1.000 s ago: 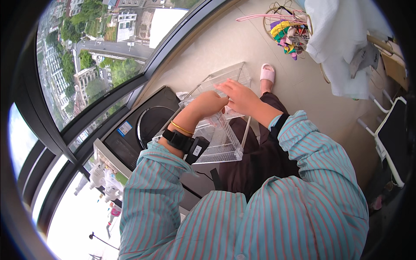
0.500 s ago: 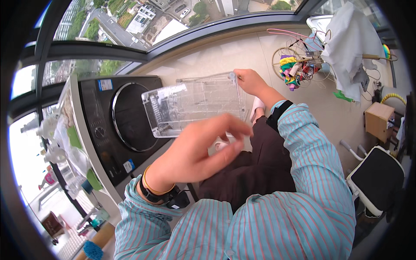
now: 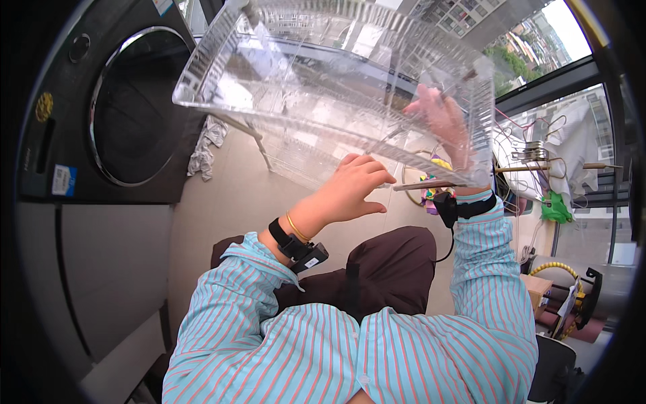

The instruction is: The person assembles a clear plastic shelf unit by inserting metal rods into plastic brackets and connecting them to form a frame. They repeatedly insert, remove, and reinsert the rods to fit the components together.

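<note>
A large clear plastic bin [image 3: 323, 87], ribbed along its rim, is held up tilted in front of me. My right hand [image 3: 441, 124] shows through the clear wall at its right end, fingers pressed against the plastic as it holds the bin. Beneath the near edge, my left hand [image 3: 346, 188] has its thumb apart and its fingers loosely bent, with nothing in it. Whether its fingertips touch the bin I cannot tell. A thin brownish strip [image 3: 425, 184] runs between the left fingertips and the bin's right corner.
A dark front-loading washing machine [image 3: 141, 108] stands at the left above grey panels [image 3: 114, 269]. A crumpled cloth [image 3: 207, 148] lies beside it. At the right, a hanger rack holds a pale cloth [image 3: 579, 138] and a green item [image 3: 557, 207]. Windows run along the far side.
The bin has been lifted and tilted, coming nearer. My right hand has gone from its corner to behind its right wall. My left hand has moved below its edge, and the view has turned.
</note>
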The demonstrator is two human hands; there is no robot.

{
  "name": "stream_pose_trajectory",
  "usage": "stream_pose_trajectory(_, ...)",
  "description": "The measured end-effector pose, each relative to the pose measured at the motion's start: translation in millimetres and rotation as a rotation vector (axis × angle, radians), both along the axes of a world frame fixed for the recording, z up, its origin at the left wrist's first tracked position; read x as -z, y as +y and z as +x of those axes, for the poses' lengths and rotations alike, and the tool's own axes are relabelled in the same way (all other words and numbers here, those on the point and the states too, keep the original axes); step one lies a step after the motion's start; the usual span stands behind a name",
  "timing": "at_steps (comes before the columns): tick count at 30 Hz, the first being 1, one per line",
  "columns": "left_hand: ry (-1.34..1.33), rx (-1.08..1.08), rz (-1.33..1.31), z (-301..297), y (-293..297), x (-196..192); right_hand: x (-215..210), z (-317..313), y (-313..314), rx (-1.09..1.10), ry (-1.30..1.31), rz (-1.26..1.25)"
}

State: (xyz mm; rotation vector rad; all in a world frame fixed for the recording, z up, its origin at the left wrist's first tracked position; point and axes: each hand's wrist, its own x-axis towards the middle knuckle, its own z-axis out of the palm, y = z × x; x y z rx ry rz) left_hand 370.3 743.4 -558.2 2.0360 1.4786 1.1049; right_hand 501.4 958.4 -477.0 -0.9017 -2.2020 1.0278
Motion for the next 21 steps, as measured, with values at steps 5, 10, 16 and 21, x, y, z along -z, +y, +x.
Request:
stream_pose_trajectory(5, 0.015, -0.299, 0.264, 28.5, 19.1, 32.0, 7.2, -6.8, -0.3, 0.056, -0.068, 0.322)
stream_pose_trajectory(10, 0.029, -0.503, 0.300, 54.2, 21.8, 25.5, -0.2, -17.0, 18.3, 0.267, -0.015, -0.115)
stream_pose_trajectory(16, 0.106, -0.565, 0.346, 64.3, 9.2, 34.1, 16.5, -25.4, 25.1, 0.099, 0.313, -0.342)
stream_pose_trajectory(21, 0.156, -0.543, 0.254, 65.5, 2.5, 31.3, 21.5, -25.0, 15.9, 0.118, 0.478, -0.404)
